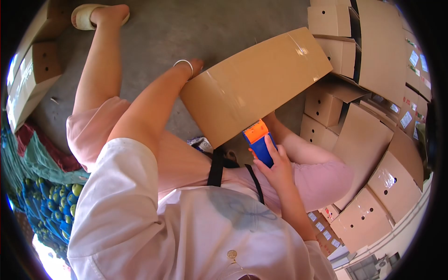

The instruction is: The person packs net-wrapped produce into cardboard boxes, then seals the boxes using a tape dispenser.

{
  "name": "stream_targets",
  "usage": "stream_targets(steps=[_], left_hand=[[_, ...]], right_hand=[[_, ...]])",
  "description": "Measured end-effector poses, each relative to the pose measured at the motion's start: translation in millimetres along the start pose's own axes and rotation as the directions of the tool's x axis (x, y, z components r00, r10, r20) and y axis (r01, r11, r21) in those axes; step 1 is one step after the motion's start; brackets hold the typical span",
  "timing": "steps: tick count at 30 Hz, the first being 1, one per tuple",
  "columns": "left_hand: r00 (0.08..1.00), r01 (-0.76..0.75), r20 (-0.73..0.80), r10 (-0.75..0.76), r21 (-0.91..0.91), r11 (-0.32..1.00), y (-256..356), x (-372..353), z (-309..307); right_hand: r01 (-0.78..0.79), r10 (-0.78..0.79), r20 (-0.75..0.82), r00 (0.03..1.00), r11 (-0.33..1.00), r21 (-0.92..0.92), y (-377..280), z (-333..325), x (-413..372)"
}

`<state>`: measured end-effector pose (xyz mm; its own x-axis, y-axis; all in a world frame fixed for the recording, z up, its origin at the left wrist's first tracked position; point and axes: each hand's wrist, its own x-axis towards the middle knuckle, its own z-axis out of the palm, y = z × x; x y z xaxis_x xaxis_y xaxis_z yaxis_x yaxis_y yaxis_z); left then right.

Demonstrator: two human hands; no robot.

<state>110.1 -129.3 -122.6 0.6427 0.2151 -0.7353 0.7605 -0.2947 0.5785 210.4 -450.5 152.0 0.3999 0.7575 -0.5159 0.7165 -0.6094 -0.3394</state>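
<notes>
A closed cardboard box (pixel 256 79) lies tilted in front of me, with strips of clear tape showing near both ends. At its far left corner, my left hand (pixel 198 66) grips the edge, the fingers partly hidden behind the box; a bangle circles that wrist. My right hand (pixel 279 163) is closed around a blue and orange tape dispenser (pixel 264 142). The dispenser's toothed front sits right at the near edge of the box.
Stacked cardboard boxes (pixel 364 210) crowd the right side. More boxes (pixel 42 70) stand at the left. Green round fruit in blue netting (pixel 56 200) lies at lower left beside green and dark red cloth (pixel 51 158). My legs straddle the concrete floor (pixel 154 32).
</notes>
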Motion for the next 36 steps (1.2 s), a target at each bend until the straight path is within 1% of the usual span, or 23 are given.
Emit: stream_targets(steps=[2,3,4,5,6,8,11,12,13,14,15,16,18,20,21,22,23,26,27,29,32,34,36], left_hand=[[0.995,0.023,0.085,-0.059,0.371,0.928,4,4,-8],[0.995,0.023,0.081,-0.057,0.372,0.928,14,-4,-20],[0.991,0.095,0.11,-0.08,-0.131,0.987,28,-18,-39],[0.985,0.159,0.149,-0.087,-0.596,0.787,36,-29,-47],[0.985,0.16,0.148,-0.089,-0.591,0.791,36,-34,-42],[0.993,0.117,0.055,-0.104,-0.46,0.88,36,-46,-32],[0.991,0.049,-0.109,-0.074,-0.218,0.975,43,-54,-34],[0.967,0.159,-0.18,-0.179,-0.12,0.98,44,-56,-45],[0.965,0.161,-0.188,-0.181,-0.116,0.98,38,-61,-50],[0.921,0.131,-0.361,-0.145,-0.062,0.989,29,-69,-56],[0.849,0.114,-0.52,-0.098,-0.002,0.994,22,-79,-60],[0.841,0.124,-0.53,-0.106,-0.001,0.992,25,-90,-63],[0.91,0.207,-0.395,-0.125,0.173,0.963,45,-120,-75],[0.928,0.256,-0.33,-0.172,0.229,0.939,75,-164,-63],[0.849,0.291,-0.499,-0.174,0.165,0.942,63,-148,-27],[0.815,0.318,-0.553,-0.17,0.183,0.93,68,-150,0],[0.812,0.352,-0.559,-0.169,0.238,0.905,84,-163,23],[0.785,0.396,-0.604,-0.14,0.315,0.862,104,-173,68],[0.733,0.404,-0.673,-0.1,0.313,0.859,104,-174,73],[0.723,0.439,-0.681,-0.116,0.323,0.839,101,-171,70],[0.742,0.429,-0.66,-0.117,0.332,0.84,103,-176,57],[0.752,0.431,-0.648,-0.118,0.348,0.833,102,-176,43],[0.773,0.435,-0.623,-0.12,0.382,0.816,92,-182,26]], right_hand=[[0.011,-0.011,-0.004,1.0,1.0,0.004,0,0,0],[0.021,-0.021,-0.013,1.0,1.0,0.007,0,0,0],[0.03,-0.03,-0.026,0.999,0.999,0.012,0,2,-1],[0.029,-0.028,-0.031,0.999,0.999,0.016,0,2,-1],[0.016,-0.017,-0.02,1.0,1.0,-0.015,0,2,-1],[0.018,-0.019,-0.026,0.999,0.999,-0.042,-2,1,4],[0.113,-0.114,-0.101,0.988,0.994,-0.013,-12,2,28],[0.188,-0.187,-0.155,0.97,0.982,-0.008,-24,1,45],[0.226,-0.227,-0.187,0.956,0.974,-0.023,-37,1,64],[0.263,-0.266,-0.22,0.939,0.964,-0.041,-51,0,83],[0.239,-0.248,-0.204,0.947,0.969,-0.068,-67,-2,101],[0.216,-0.23,-0.188,0.955,0.972,-0.095,-84,-5,119],[0.191,-0.207,-0.15,0.967,0.975,-0.118,-106,-7,150],[0.223,-0.247,-0.149,0.958,0.962,-0.157,-118,-5,171],[0.24,-0.266,-0.149,0.952,0.956,-0.17,-124,-5,179],[0.206,-0.227,-0.111,0.967,0.963,-0.174,-129,-6,185],[0.17,-0.186,-0.073,0.98,0.969,-0.179,-133,-6,188],[0.21,-0.223,-0.094,0.97,0.969,-0.13,-124,-1,189],[0.237,-0.248,-0.111,0.962,0.966,-0.101,-120,0,187],[0.268,-0.279,-0.1,0.955,0.957,-0.116,-104,1,174],[0.334,-0.377,-0.19,0.906,0.916,-0.224,-43,11,116],[0.367,-0.434,-0.226,0.872,0.886,-0.283,-17,24,101],[0.362,-0.4,-0.237,0.885,0.913,-0.186,-12,31,100]])
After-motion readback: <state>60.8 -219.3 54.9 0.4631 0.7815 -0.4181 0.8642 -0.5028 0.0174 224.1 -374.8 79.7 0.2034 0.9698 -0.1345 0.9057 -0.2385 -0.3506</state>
